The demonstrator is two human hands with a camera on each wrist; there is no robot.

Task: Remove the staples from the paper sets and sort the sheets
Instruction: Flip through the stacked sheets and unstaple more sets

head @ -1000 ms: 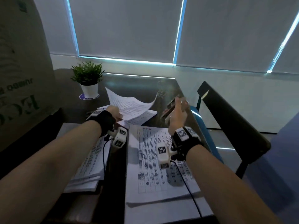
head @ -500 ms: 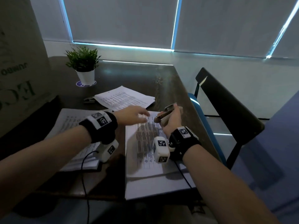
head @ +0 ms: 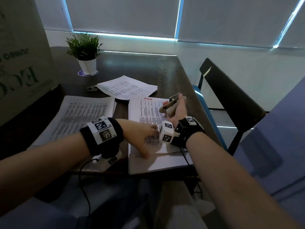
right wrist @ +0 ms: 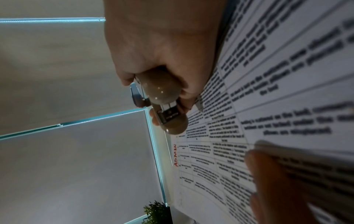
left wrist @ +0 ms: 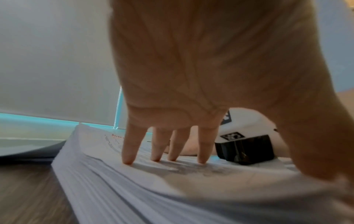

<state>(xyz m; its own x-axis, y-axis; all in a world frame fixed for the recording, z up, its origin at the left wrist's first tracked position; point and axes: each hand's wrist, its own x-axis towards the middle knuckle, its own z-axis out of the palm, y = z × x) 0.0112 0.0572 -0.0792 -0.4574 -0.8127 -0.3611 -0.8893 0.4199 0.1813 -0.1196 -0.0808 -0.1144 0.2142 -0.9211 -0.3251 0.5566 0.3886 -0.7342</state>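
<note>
A thick stack of printed sheets point(head: 149, 113) marked "ADMIN" in red lies at the table's right front. My left hand point(head: 149, 139) presses on it, its straight fingertips point(left wrist: 127, 158) on the top sheet of the stack point(left wrist: 114, 181). My right hand point(head: 176, 109) hovers over the stack's far right part and grips a brown and metal staple remover point(head: 171, 104), which shows close up as the staple remover point(right wrist: 164, 109) above the printed top sheet point(right wrist: 287, 91). A second stack point(head: 82, 116) lies at the left. A smaller pile of sheets point(head: 127, 88) sits further back.
A potted plant point(head: 85, 52) stands at the back left of the dark table point(head: 140, 66). A cardboard box point(head: 21, 63) rises at the left. A small dark object point(head: 91, 88) lies beside the far pile. A black chair point(head: 231, 100) stands right of the table.
My left hand let go of a sheet at the far pile and came back onto the right stack. My right hand sank toward that stack with the staple remover.
</note>
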